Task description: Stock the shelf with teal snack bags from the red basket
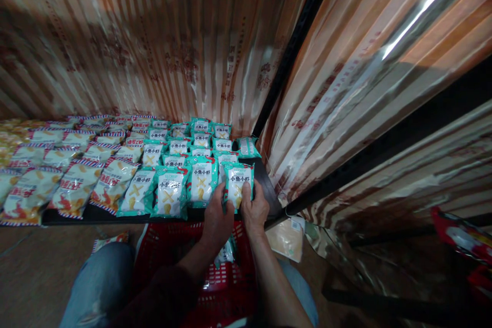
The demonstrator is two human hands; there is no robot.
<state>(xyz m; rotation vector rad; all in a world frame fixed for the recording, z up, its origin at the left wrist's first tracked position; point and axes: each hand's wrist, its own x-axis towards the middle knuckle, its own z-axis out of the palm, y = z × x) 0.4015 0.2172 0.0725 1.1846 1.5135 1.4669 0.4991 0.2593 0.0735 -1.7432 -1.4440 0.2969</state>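
Observation:
Between my left hand [218, 217] and my right hand [254, 208] is a small teal-and-white snack bag [237, 181], held upright by its two sides at the shelf's front edge. The fingers of both hands are closed on it, thumbs toward me. Just left of it stands a matching snack bag [201, 180] in the front row, with more teal bags in rows behind. At the back right corner one teal bag [248, 147] lies turned differently from the others. Below my wrists a red plastic basket [154, 246] holds another teal bag [226, 253].
Striped white, red and blue snack bags [75, 187] fill the shelf's left side. The dark shelf [265, 177] ends at a black metal upright [286, 66]. Striped plastic sheeting [172, 36] hangs behind. On the floor are a bag [111, 241] and a flat tan packet [285, 240].

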